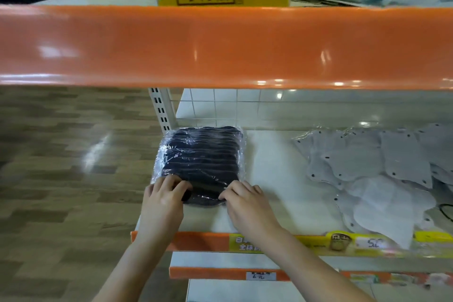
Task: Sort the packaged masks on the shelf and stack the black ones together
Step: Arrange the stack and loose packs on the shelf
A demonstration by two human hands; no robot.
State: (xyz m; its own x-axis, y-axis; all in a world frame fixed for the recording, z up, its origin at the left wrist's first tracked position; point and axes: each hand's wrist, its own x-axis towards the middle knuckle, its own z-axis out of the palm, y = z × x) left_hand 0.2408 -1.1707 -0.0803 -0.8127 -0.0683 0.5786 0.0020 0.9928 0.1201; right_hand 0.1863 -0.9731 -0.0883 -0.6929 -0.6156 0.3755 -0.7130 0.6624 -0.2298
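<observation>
Fingers of the left hand (163,200) and right hand (246,203) curl onto the near edge of the black mask pack (199,162), pinching its wrap, at the shelf's (269,169) 9 o'clock end. Squaring the stack seems in hand; next, checking the grey masks (382,174) at 3 o'clock.

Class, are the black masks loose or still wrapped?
Wrapped: glossy clear film covers the black masks, gripped by the left hand and right hand.
</observation>
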